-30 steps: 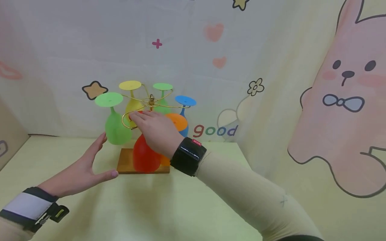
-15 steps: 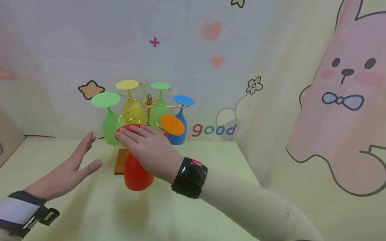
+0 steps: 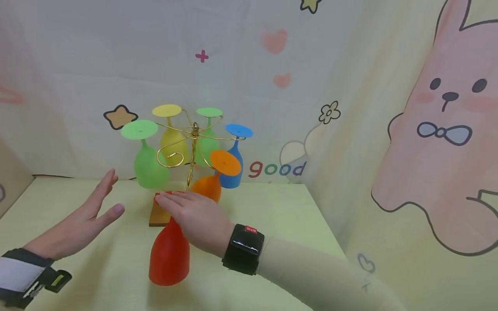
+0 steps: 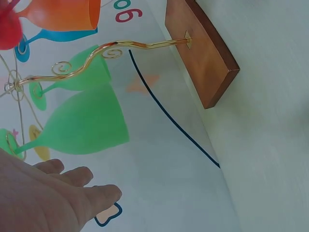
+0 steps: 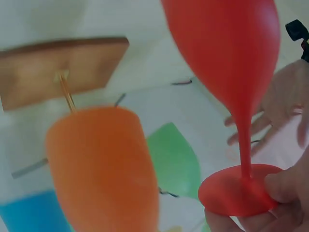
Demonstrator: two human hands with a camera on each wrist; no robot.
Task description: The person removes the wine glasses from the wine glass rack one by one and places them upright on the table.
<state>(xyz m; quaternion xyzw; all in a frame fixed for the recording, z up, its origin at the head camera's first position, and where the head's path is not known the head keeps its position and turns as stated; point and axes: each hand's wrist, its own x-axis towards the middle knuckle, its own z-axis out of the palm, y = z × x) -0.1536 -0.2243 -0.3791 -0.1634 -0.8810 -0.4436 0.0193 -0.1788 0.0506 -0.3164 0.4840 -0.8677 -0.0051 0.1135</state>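
Observation:
In the head view my right hand (image 3: pixel 200 222) holds a red wine glass (image 3: pixel 169 257) upside down above the table, in front of a gold wire glass rack (image 3: pixel 196 129). The right wrist view shows thumb and fingers pinching the glass's round foot (image 5: pixel 236 195); its bowl is free. Left of the rack, my left hand (image 3: pixel 75 226) is raised with straight fingers and thumb apart, touching nothing. Upside-down glasses hang from the rack by their feet: orange (image 3: pixel 225 163), blue (image 3: pixel 234 157), yellow (image 3: pixel 167 111) and two green, one at left (image 3: pixel 151 170), one behind (image 3: pixel 210 112).
The rack's pole rises from a wooden base (image 3: pixel 157 214) on the pale table (image 3: pixel 264 216), partly hidden by my right hand. A printed cloth (image 3: pixel 241 86) stands behind, and a rabbit-printed curtain (image 3: pixel 439 142) at the right. A front wire loop of the rack bears no glass.
My right hand has drawn the red glass from the rack's front, toward me and downward. The left hand has moved back a little to the left. The other glasses stay hanging.

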